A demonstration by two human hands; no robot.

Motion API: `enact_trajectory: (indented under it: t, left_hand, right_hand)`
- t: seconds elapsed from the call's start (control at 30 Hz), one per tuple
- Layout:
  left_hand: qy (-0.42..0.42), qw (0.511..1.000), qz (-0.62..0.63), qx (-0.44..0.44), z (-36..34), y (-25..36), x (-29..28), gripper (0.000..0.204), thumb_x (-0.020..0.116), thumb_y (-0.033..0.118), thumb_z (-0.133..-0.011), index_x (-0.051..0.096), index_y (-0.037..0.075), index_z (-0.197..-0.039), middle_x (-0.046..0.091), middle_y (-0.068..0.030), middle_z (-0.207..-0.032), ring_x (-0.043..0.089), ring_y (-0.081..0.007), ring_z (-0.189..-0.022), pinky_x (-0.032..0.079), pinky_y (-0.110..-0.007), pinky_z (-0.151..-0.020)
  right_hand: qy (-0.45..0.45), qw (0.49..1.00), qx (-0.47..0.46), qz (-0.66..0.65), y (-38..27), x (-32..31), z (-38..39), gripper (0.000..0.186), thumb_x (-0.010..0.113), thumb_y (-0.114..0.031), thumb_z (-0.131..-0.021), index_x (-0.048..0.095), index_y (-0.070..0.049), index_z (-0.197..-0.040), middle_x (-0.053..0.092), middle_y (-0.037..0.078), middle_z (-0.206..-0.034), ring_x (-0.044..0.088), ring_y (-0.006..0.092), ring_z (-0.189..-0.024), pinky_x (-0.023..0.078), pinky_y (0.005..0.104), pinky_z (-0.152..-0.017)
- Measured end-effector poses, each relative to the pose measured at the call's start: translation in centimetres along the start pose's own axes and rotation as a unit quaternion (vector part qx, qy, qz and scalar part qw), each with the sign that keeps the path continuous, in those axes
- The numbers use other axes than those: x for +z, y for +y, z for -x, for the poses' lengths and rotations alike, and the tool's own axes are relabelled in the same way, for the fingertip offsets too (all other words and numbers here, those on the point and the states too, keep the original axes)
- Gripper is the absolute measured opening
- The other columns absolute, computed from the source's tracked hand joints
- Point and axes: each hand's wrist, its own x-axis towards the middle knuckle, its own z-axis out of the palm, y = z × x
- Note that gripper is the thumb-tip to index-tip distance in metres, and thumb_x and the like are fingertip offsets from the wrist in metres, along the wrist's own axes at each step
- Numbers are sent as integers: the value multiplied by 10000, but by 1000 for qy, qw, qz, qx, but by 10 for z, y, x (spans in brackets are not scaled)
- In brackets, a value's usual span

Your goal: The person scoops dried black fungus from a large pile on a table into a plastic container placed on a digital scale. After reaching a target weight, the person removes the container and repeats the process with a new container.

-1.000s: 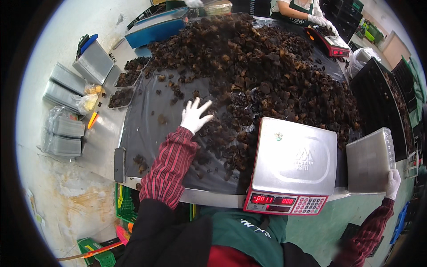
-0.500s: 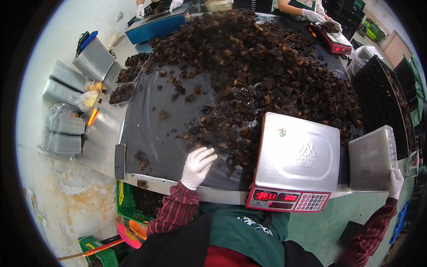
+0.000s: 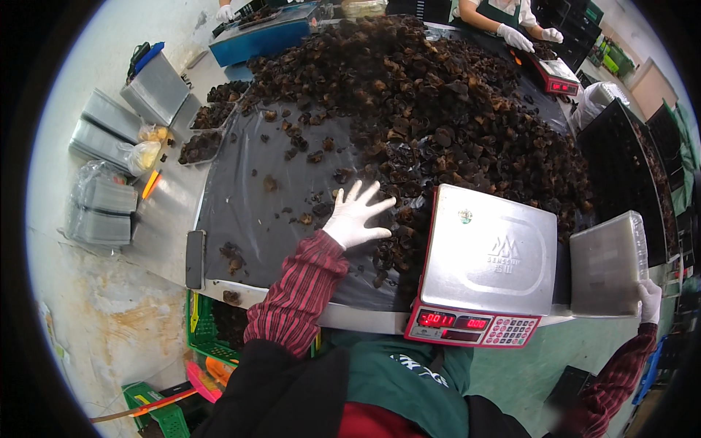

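Note:
My left hand [image 3: 359, 216], in a white glove, is open with fingers spread over the dark plastic sheet [image 3: 244, 190], at the edge of a big heap of dark brown, curled pieces that look like wood ear mushrooms [image 3: 409, 80]. No piece shows in that hand. At the far right, my gloved right hand [image 3: 648, 301] grips the lower outer edge of a stack of clear plastic trays [image 3: 604, 266]; some of its fingers are hidden. Between my hands stands a red scale [image 3: 489, 252] with a bare metal plate and lit red digits.
Filled clear trays [image 3: 198, 148] and stacks of clear containers [image 3: 106, 193] line the left side. A phone [image 3: 196, 260] lies at the table's left corner. Below sits a green crate [image 3: 212, 325]. Co-workers' gloved hands [image 3: 515, 36] work across the table beside another scale [image 3: 558, 77].
My left hand has moved forward and right toward the heap, and its fingers have spread. My right hand stays at the tray stack. The co-worker's hands at the far scale have moved apart.

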Motion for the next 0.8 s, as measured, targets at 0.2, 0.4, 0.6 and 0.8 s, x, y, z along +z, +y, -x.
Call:
enact_trajectory:
  t: [0.2, 0.4, 0.6, 0.8]
  left_hand:
    - [105, 993, 13, 55, 42, 8, 11, 340, 679, 210, -785, 646, 144, -1117, 533, -52, -1322, 407, -309, -1289, 304, -508, -1064]
    - [217, 973, 76, 6, 105, -1, 6, 354, 710, 131, -746, 673, 110, -1097, 588, -84, -1246, 512, -291, -1182, 395, -418, -1004]
    - [128, 992, 20, -12, 84, 3, -14, 752, 807, 426, -601, 583, 247, -1296, 276, -159, -1527, 224, -428, -1393, 198, -584, -1108]
    - [31, 999, -18, 2, 30, 6, 4, 779, 764, 507, -650, 498, 342, -1363, 291, -146, -1513, 191, -445, -1395, 183, -617, -1100]
  right_hand:
    - [155, 968, -88, 176, 29, 11, 1, 132, 504, -85, -881, 552, 11, -804, 481, 42, -713, 460, 127, -701, 404, 289, -665]
    - [445, 831, -168, 290, -22, 65, 27, 154, 521, -100, -929, 628, -3, -981, 540, 111, -807, 555, 236, -793, 456, 333, -754]
    - [277, 836, -319, 349, -170, 212, 68, 143, 568, -82, -904, 617, -1, -1011, 588, 105, -803, 584, 243, -713, 499, 341, -624]
    - [-81, 881, -262, 386, -208, 318, 101, 194, 527, -70, -796, 569, -11, -975, 609, 130, -709, 620, 288, -697, 517, 402, -596]
